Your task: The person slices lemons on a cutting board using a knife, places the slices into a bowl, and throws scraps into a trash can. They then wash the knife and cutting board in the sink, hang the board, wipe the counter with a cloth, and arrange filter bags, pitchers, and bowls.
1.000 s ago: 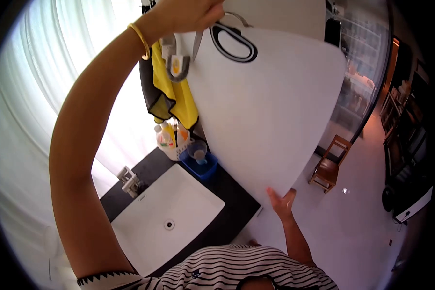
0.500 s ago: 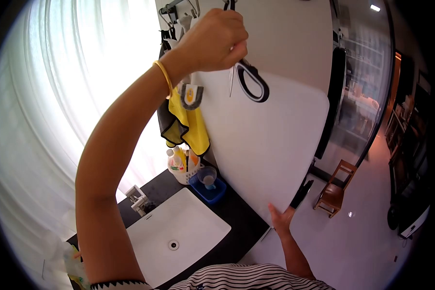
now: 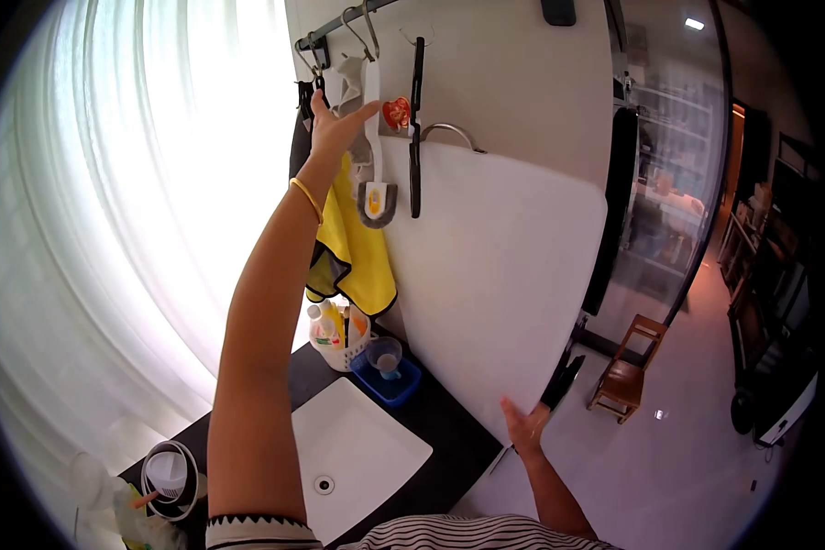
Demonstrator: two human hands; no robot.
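Your striped shirt (image 3: 467, 532) fills the near edge, beside a white sink (image 3: 362, 445) set in a dark counter (image 3: 449, 449). Your right hand (image 3: 524, 426) meets the lower end of a white board (image 3: 504, 266), thumb parted from fingers; whether it grips cannot be told. The board stands at a slant, broad and smooth, round-cornered, narrowing toward you, a curved metal handle (image 3: 456, 129) at its far top. On the counter's far left corner, a white basket (image 3: 339, 356) of bottles stands beside a blue tray (image 3: 396, 392).

Farther up, your left hand (image 3: 337, 133) is raised, empty, thumb and forefinger spread wide, among the hanging things; whether a fingertip touches them is unclear. A yellow cloth (image 3: 367, 266) hangs below it, and a white-handled brush (image 3: 376, 202) just right. Right again, before the pale wall (image 3: 522, 101), hangs a black-handled tool (image 3: 417, 179), upright and slim, seen edge-on. To the far right stands a wooden chair (image 3: 621, 379).

Half a second ago your left fist was closed around the tool, its black-and-grey loop facing you; now the hand is off it and farther left, and the loop is turned side-on. Your right hand remains at the board's lower end.
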